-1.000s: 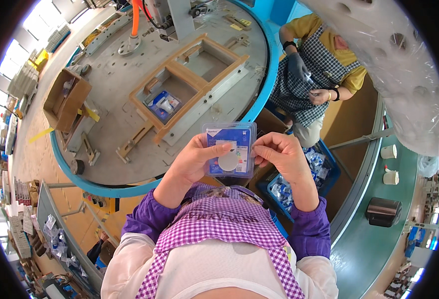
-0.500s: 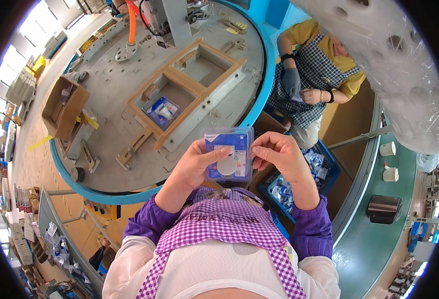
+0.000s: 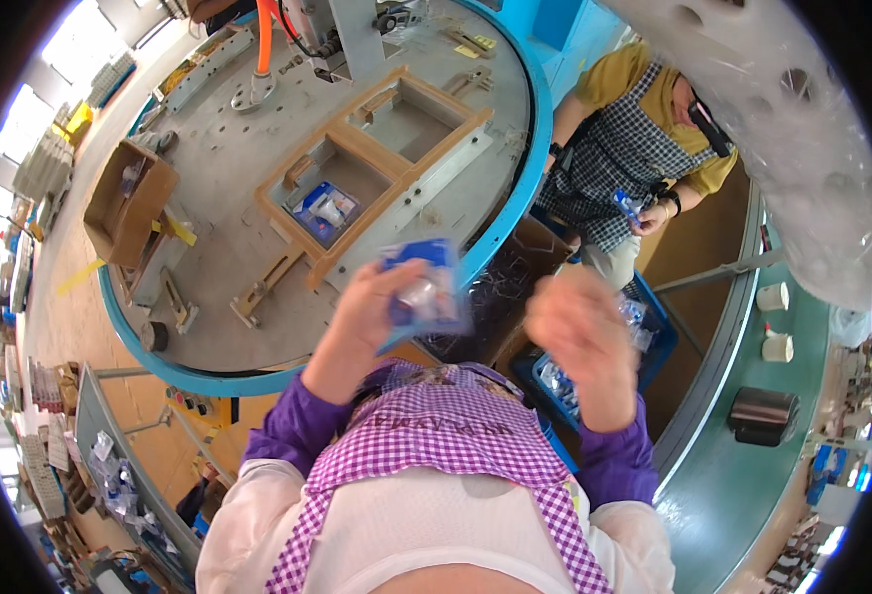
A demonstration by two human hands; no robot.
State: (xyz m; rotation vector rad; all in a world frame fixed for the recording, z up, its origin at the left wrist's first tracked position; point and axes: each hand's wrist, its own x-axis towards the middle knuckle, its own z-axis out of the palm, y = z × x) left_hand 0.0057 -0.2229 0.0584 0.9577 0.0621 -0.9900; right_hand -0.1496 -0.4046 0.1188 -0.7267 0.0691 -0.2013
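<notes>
A blue-and-clear blister pack (image 3: 434,287), blurred by motion, is held up in front of my apron by my left hand (image 3: 364,315). The thumb lies across the pack's face and the fingers are behind it. My right hand (image 3: 582,327) is apart from the pack, to its right and above the blue crate. Motion smears its fingers, so whether it holds anything is unclear. Beyond my left hand, a wooden two-compartment frame (image 3: 335,139) sits on the round grey table (image 3: 218,198). Another blue pack with a white piece (image 3: 327,212) lies in its nearer compartment.
A blue crate (image 3: 671,327) of packs stands below my right hand. Opposite, a co-worker in a checked apron (image 3: 609,148) holds a small blue pack (image 3: 629,206). A cardboard box (image 3: 129,203) sits at the table's left. Cups and a dark metal jug (image 3: 763,416) stand on the green counter.
My right hand has left the pack's edge and moved right. The left hand has shifted slightly left, tilting the pack. The co-worker's hands have moved apart, with a blue pack now showing.
</notes>
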